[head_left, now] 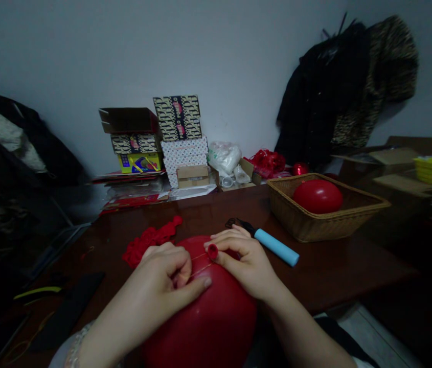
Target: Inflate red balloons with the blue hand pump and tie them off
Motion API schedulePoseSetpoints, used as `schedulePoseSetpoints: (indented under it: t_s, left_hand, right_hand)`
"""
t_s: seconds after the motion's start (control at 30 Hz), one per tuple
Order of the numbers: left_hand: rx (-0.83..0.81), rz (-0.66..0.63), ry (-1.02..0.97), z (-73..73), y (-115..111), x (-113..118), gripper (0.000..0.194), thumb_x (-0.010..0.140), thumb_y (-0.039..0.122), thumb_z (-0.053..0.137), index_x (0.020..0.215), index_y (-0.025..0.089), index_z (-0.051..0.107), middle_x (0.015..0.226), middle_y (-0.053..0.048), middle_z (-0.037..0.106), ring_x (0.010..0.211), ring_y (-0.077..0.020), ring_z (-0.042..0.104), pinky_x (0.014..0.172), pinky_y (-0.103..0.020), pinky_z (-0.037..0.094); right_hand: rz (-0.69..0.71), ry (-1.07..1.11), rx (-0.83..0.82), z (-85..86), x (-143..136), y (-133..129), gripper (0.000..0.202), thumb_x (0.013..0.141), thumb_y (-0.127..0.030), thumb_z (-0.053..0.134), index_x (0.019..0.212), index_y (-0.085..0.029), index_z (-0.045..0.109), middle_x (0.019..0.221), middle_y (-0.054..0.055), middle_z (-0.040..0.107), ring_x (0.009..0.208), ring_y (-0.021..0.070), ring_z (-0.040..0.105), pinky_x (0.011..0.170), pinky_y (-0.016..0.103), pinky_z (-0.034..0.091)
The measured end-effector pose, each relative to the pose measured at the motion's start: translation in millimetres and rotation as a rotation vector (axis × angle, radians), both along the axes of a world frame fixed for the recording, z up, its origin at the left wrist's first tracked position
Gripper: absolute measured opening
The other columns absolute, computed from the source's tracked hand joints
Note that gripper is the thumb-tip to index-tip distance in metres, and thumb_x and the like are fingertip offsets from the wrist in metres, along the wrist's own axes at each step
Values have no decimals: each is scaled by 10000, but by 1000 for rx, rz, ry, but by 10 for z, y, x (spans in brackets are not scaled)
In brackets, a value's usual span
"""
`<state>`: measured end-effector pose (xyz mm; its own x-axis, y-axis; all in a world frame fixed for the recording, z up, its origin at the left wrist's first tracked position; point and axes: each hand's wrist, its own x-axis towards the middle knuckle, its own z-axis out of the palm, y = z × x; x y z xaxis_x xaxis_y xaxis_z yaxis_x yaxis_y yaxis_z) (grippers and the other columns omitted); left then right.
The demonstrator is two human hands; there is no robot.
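A large inflated red balloon (211, 317) fills the space in front of me, its neck turned up. My right hand (241, 255) pinches the rolled neck of the balloon between thumb and fingers. On the balloon's left side, my left hand (165, 276) has its fingers curled around a thin pale string (199, 257), which runs in two strands to the neck. The left thumb stretches along the balloon's surface. Behind the hands, a heap of deflated red balloons (150, 240) lies on the table. A light blue hand pump (277, 247) with a black end rests beyond my right hand.
A wicker basket (315, 225) with another inflated red balloon (318, 196) stands at the table's right. Stacked boxes (185, 153) and plastic bags (224, 157) line the wall. Yellow-handled scissors or a similar tool (38, 293) and a dark flat object (68, 312) lie at left.
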<state>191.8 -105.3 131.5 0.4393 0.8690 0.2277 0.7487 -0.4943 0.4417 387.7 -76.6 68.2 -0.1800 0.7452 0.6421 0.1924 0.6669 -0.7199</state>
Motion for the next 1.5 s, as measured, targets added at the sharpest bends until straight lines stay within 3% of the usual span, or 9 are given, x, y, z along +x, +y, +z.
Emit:
schedulePoseSetpoints:
  t_s: [0.17, 0.27, 0.37, 0.6, 0.7, 0.9, 1.03, 1.33, 1.5]
  left_hand:
    - [-207, -123, -200, 29, -43, -12, 390, 838, 450, 571, 549, 188, 560, 635, -7, 589, 678, -151, 552, 677, -268, 430]
    - [-349, -16, -632, -33, -62, 23, 278, 848, 427, 573, 931, 203, 716, 919, -60, 703, 871, -209, 642, 779, -315, 489]
    - [-294, 108, -889, -145, -23, 59, 419, 858, 398, 573, 1238, 228, 613, 1168, -85, 667, 1078, -251, 609, 915, -392, 470]
    - [416, 174, -362, -263, 142, 70, 360, 856, 344, 601, 1215, 333, 627, 1136, -16, 686, 1080, -230, 589, 1003, -447, 367]
    - [584, 201, -180, -265, 157, 54, 387, 838, 364, 624, 1224, 332, 620, 1075, -16, 708, 1061, -247, 587, 994, -474, 340]
    - [435, 102, -58, -280, 156, -13, 316, 889, 431, 526, 1176, 375, 643, 1141, 5, 686, 1218, -288, 484, 1006, -537, 307]
    - [405, 38, 25, -268, 137, -8, 333, 820, 467, 615, 1146, 411, 652, 1222, 14, 646, 1311, -318, 381, 1045, -591, 234]
    - [378, 32, -135, -209, 94, 84, 147, 844, 357, 605, 922, 316, 722, 1177, -16, 669, 1327, -283, 380, 1070, -586, 230]
    - [486, 59, -145, -232, 72, 125, 111, 847, 304, 593, 858, 285, 702, 1140, -15, 687, 1337, -283, 374, 1086, -587, 177]
  right_hand:
    - [-8, -10, 29, 16, -16, -19, 79, 841, -236, 667, 856, -297, 715, 926, -7, 745, 968, 198, 657, 1072, 491, 219]
    - [-42, 3, 50, 40, -14, -38, 83, 838, -225, 671, 850, -294, 717, 919, -9, 742, 963, 197, 655, 1064, 483, 233]
    - [-92, 6, 74, 56, -22, -63, 103, 835, -210, 674, 859, -300, 717, 934, -16, 741, 963, 189, 652, 1060, 470, 239]
    - [-132, -40, 156, 35, -117, -117, 177, 811, -161, 674, 897, -312, 707, 926, -36, 745, 948, 180, 644, 1060, 459, 229]
    - [-133, -48, 160, 29, -134, -125, 152, 819, -180, 666, 892, -307, 706, 912, -27, 739, 945, 189, 633, 1047, 471, 242]
    - [-119, 14, 73, 34, -99, -94, 59, 825, -221, 686, 822, -276, 707, 929, -7, 725, 943, 196, 611, 938, 422, 352]
    - [-102, 9, 6, 15, -102, -81, 84, 808, -177, 689, 787, -256, 705, 931, 0, 708, 936, 195, 602, 902, 402, 371]
    - [-146, -78, 77, 32, -140, -152, 110, 811, -164, 670, 813, -273, 690, 944, -12, 698, 946, 193, 583, 916, 411, 339]
    - [-165, -86, 86, 34, -142, -151, 88, 815, -188, 665, 841, -271, 678, 961, -1, 689, 965, 201, 582, 917, 413, 346]
